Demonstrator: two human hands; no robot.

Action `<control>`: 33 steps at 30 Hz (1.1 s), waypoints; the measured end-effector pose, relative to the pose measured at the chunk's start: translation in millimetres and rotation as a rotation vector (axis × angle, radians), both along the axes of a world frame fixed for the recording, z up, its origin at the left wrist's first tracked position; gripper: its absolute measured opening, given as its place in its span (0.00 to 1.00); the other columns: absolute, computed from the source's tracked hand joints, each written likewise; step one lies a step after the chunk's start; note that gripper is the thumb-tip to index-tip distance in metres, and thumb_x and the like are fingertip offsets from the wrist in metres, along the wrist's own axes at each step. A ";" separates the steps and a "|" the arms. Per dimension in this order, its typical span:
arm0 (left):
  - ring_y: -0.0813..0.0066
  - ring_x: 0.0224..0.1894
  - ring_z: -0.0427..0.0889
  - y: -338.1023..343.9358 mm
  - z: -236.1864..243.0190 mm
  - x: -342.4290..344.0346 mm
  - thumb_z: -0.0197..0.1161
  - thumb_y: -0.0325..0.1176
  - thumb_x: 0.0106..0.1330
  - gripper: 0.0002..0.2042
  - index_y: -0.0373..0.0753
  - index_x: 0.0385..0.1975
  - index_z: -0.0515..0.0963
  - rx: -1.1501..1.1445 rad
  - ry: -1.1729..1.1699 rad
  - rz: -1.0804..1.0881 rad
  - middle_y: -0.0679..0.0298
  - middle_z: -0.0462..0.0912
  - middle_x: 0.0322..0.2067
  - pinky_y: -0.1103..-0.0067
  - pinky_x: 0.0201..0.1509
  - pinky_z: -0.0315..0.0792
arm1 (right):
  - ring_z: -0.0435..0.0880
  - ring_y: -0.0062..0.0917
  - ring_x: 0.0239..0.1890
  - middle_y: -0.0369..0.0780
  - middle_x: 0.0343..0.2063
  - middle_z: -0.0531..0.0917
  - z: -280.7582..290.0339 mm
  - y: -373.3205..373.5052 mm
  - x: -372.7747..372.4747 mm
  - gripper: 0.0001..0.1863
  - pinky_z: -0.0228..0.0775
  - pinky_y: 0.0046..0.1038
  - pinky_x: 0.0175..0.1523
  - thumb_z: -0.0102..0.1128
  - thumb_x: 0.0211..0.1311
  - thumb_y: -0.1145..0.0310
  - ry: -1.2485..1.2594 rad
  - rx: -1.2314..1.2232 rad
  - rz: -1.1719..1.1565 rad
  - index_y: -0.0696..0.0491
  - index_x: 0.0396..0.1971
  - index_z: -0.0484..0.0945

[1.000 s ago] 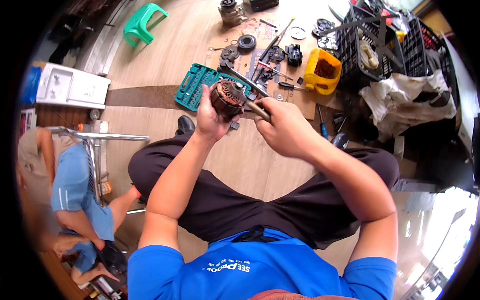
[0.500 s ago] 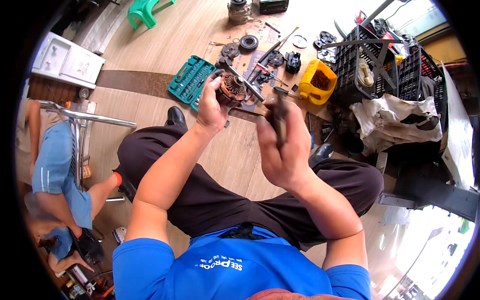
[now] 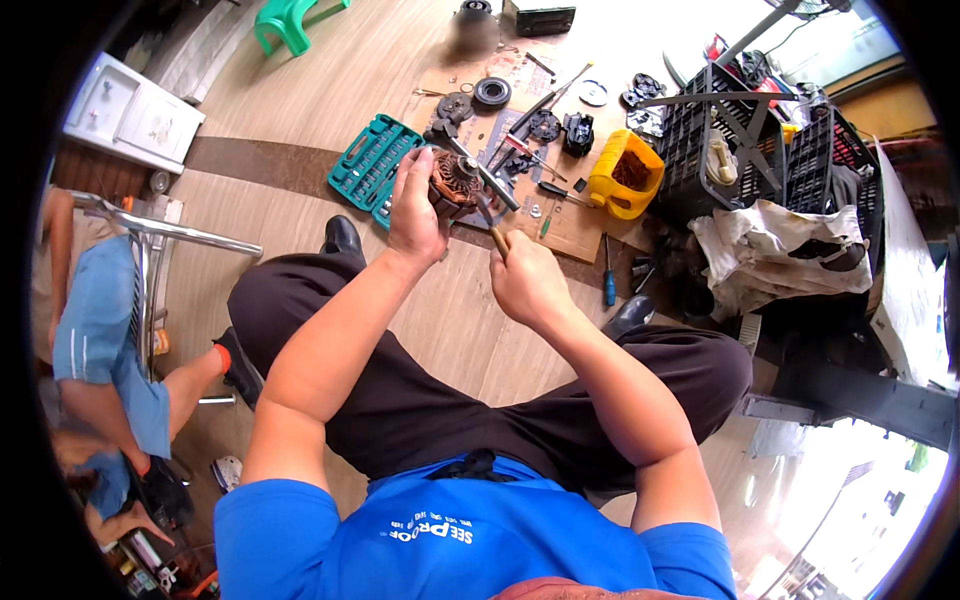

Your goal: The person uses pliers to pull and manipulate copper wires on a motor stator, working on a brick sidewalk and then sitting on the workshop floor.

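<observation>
In my left hand (image 3: pixel 414 205) is a round motor part with copper windings (image 3: pixel 455 190), raised above the floor between my knees. My fingers and palm close around its left side, and a pale metal stub shows on its top. My right hand (image 3: pixel 530 278) is wrapped round the brown handle of a slim tool (image 3: pixel 497 238). The tool's dark end points up and left, beside the lower right of the windings; whether it touches them I cannot tell. Its exact kind is hidden by my grip.
Beyond my hands, a green socket set case (image 3: pixel 372 160), a black ring-shaped part (image 3: pixel 492 93) and several loose parts lie on cardboard. A cut yellow jug (image 3: pixel 606 185) stands right of them, before black crates (image 3: pixel 690 150). A blue-handled screwdriver (image 3: pixel 609 285) lies near my right shoe. Another person's leg (image 3: pixel 195 388) is at left.
My right hand has come down and to the left, bringing the tool from a blurred raised position to beside the windings. My left hand keeps hold of the motor part.
</observation>
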State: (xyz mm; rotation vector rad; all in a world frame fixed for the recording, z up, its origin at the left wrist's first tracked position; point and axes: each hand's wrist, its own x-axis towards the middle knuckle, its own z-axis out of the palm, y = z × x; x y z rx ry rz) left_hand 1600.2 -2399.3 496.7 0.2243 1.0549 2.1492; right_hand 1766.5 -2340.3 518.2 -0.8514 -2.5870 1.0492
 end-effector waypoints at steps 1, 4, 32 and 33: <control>0.69 0.38 0.84 -4.7 -1.2 -4.1 0.43 0.43 0.76 0.15 0.38 0.44 0.72 0.018 0.005 0.015 0.60 0.82 0.37 0.70 0.44 0.80 | 0.79 0.53 0.31 0.53 0.25 0.78 18.0 -3.5 -4.1 0.11 0.70 0.47 0.38 0.56 0.64 0.66 0.050 0.021 -0.014 0.58 0.38 0.70; 0.68 0.37 0.84 -7.4 -4.8 -5.6 0.43 0.41 0.76 0.15 0.37 0.43 0.72 0.034 0.028 0.101 0.59 0.83 0.37 0.71 0.43 0.80 | 0.79 0.51 0.31 0.52 0.27 0.78 75.5 -15.2 4.3 0.10 0.71 0.42 0.35 0.58 0.63 0.67 0.394 0.012 -0.032 0.57 0.37 0.71; 0.65 0.42 0.84 -22.4 0.5 -11.2 0.41 0.50 0.75 0.23 0.36 0.45 0.76 0.066 -0.149 -0.044 0.57 0.84 0.40 0.65 0.45 0.80 | 0.80 0.50 0.35 0.52 0.30 0.79 58.3 -9.5 -6.5 0.13 0.71 0.43 0.40 0.61 0.62 0.65 0.109 -0.108 -0.034 0.57 0.36 0.71; 0.64 0.42 0.84 -22.1 4.8 -11.6 0.41 0.51 0.75 0.24 0.36 0.46 0.77 0.090 -0.187 -0.073 0.57 0.84 0.40 0.65 0.45 0.80 | 0.80 0.50 0.35 0.52 0.30 0.79 71.1 -6.1 -2.5 0.13 0.71 0.43 0.40 0.61 0.62 0.65 0.187 -0.144 -0.051 0.57 0.37 0.71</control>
